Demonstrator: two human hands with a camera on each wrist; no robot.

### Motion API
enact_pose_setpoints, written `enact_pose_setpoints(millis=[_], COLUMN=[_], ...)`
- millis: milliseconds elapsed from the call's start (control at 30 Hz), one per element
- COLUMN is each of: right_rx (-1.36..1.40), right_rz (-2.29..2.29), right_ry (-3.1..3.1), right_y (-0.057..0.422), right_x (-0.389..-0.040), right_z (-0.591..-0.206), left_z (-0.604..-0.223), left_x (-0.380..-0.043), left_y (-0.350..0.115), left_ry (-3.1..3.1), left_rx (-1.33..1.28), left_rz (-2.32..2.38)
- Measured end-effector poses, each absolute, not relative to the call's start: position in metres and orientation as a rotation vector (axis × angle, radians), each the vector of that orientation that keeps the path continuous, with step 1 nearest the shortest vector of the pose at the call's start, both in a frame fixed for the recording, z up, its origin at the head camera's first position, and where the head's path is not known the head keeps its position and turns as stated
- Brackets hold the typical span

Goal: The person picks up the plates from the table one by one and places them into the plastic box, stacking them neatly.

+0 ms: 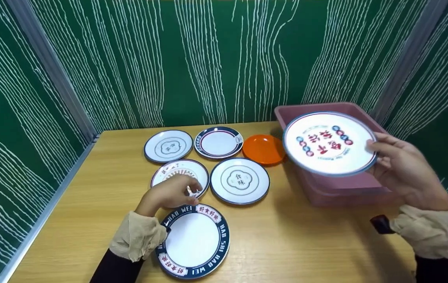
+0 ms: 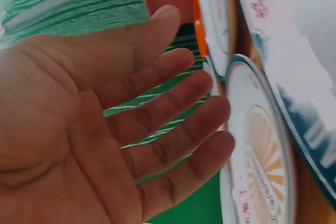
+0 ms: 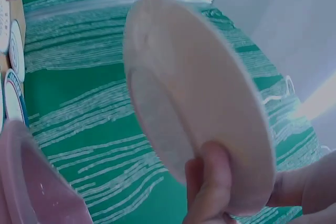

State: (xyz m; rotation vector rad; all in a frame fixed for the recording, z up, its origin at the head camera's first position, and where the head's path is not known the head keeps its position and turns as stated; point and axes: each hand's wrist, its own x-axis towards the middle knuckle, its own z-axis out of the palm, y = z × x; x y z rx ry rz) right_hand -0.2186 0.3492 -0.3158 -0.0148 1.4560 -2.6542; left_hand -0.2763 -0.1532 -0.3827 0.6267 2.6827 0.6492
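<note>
My right hand pinches the right rim of a white plate with a blue edge and red characters, held tilted over the pink bin. In the right wrist view the plate's pale underside faces the camera, fingers beneath it. My left hand hovers over a white plate with an orange ray pattern, partly covering it. Its fingers are spread and relaxed in the left wrist view, holding nothing. Just below it lies a large plate with a dark lettered rim.
Behind stand a white plate with a flower outline, a dark-rimmed plate and an orange dish. Another flower-outline plate lies nearer the middle. Green panels with white lines enclose the wooden table.
</note>
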Motion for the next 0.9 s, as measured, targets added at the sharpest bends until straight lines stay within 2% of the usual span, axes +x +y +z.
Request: enact_pose_setpoints(millis=[300,600,900], right_rx=[0.283,0.343,0.434], right_rz=[-2.810,-2.742,-2.656], right_ry=[1.099,1.148,1.300], right_y=[0.360,0.355,0.353], right_x=[-0.235,-0.244,-0.255], right_z=[-0.321,-0.333,-0.346], left_z=[-0.390,-0.393,-0.395], left_x=[-0.279,-0.278,-0.276], left_y=[-0.154,-0.151,-0.141], left_ry=[2.630,2.662,2.652], left_rx=[0.587,0.552,0.711], left_rz=[0.596,0.528,0.545])
